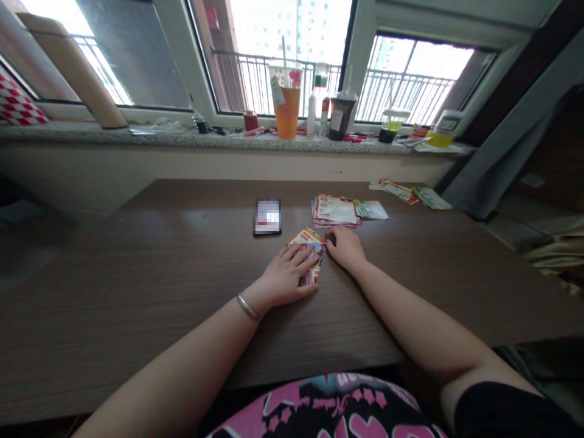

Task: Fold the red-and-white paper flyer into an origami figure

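A small folded colourful leaflet lies on the brown wooden table. My left hand, with a silver bangle on the wrist, rests flat on its left half with fingers stretched out over the paper. My right hand touches the leaflet's right edge, its fingers curled and pressed down at the fold. Just beyond lies a stack of similar leaflets with a greenish sheet beside it.
A phone lies face up left of the stack. More leaflets sit at the table's far right. The stone windowsill holds an orange drink cup, a dark cup, bottles and small items. A cardboard tube leans at left.
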Demonstrator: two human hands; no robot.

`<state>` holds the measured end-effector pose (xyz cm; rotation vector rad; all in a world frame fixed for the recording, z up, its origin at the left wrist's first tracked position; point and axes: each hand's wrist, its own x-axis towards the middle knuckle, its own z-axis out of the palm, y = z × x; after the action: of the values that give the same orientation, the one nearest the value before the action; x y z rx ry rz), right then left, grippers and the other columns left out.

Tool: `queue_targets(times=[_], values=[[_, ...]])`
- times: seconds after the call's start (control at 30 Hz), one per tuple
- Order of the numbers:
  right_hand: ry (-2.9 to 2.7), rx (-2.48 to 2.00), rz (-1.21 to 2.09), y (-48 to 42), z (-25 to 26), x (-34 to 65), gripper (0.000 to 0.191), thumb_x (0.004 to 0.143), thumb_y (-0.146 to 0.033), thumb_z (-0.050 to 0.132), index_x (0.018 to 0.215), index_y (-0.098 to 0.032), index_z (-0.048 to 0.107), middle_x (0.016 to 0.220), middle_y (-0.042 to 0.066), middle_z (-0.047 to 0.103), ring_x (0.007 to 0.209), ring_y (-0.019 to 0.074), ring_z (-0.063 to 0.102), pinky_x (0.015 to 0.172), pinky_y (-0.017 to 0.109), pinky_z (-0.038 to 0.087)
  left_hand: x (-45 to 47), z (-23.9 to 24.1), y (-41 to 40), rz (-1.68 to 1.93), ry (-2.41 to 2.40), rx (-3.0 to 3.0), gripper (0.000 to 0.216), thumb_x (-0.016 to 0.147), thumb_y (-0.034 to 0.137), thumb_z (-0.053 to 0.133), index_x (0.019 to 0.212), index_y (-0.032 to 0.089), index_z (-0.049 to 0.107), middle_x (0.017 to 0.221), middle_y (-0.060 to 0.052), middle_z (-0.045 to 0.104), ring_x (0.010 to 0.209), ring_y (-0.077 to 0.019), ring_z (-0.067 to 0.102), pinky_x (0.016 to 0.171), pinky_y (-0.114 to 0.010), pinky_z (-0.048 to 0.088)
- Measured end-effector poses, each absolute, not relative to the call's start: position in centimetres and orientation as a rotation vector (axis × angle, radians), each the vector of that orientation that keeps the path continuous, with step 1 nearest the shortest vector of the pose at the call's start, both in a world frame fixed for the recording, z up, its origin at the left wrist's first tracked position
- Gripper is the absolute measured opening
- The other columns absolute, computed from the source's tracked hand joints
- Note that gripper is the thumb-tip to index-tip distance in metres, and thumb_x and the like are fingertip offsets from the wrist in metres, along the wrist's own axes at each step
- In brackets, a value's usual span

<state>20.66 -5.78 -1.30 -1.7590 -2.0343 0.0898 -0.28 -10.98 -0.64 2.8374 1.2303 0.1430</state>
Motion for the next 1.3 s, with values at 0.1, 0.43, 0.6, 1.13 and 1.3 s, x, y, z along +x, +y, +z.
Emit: queue_targets(times=[0.1, 0.43, 0.6, 1.13, 1.3], values=[[-2.052, -1.740, 0.088, -5.9, -1.3, 20.6, 0.027, 0.082, -0.028, 0.057, 0.107, -0.018, 0.061, 0.110, 0.010, 0.065, 0.104, 0.0254, 0.057, 0.093, 0.038, 0.043, -0.2, -0.7, -10.7, 0.143, 1.244, 2.825, 0.072, 0.087, 0.069, 0.035, 0.147, 0.029, 0.032, 0.153, -0.004, 0.034, 0.143, -0.0306, 0.022, 0.116, -0.046, 0.016], [-2.171, -1.604, 0.171, -6.3, -2.3, 21.0, 0.042, 0.077, -0.037, 0.061, 0.114, -0.016, 0.057, 0.119, 0.011, 0.060, 0.113, 0.0252, 0.054, 0.101, 0.039, 0.040, -0.6, -1.4, -10.0, 0.133, 1.210, 2.811, 0.077, 0.085, 0.071, 0.036, 0.148, 0.028, 0.029, 0.155, -0.005, 0.028, 0.144, -0.0298, 0.018, 0.116, -0.046, 0.013], [-2.255, -1.564, 0.202, -7.0, -2.2, 20.9, 0.057, 0.074, -0.043, 0.065, 0.121, -0.014, 0.052, 0.126, 0.014, 0.056, 0.119, 0.0279, 0.049, 0.105, 0.044, 0.035, -0.8, -1.5, -10.0, 0.118, 1.208, 2.810, 0.082, 0.084, 0.074, 0.035, 0.149, 0.025, 0.028, 0.156, -0.007, 0.028, 0.145, -0.0300, 0.018, 0.116, -0.045, 0.014], [-2.412, -1.600, 0.394, -9.4, -0.6, 19.9, 0.091, 0.066, -0.050, 0.069, 0.141, -0.013, 0.033, 0.151, 0.021, 0.031, 0.142, 0.0344, 0.024, 0.113, 0.061, 0.015, -0.7, -1.0, -9.6, 0.078, 1.192, 2.807, 0.097, 0.074, 0.083, 0.040, 0.150, 0.025, 0.024, 0.156, -0.007, 0.026, 0.145, -0.0316, 0.016, 0.116, -0.045, 0.013], [-2.429, -1.615, 0.435, -9.8, -0.3, 19.8, 0.104, 0.061, -0.054, 0.073, 0.145, -0.013, 0.028, 0.154, 0.024, 0.021, 0.144, 0.0358, 0.017, 0.113, 0.062, 0.011, -0.6, -0.9, -9.5, 0.063, 1.199, 2.794, 0.104, 0.071, 0.085, 0.040, 0.152, 0.022, 0.020, 0.156, -0.009, 0.024, 0.145, -0.0315, 0.016, 0.116, -0.045, 0.012]])
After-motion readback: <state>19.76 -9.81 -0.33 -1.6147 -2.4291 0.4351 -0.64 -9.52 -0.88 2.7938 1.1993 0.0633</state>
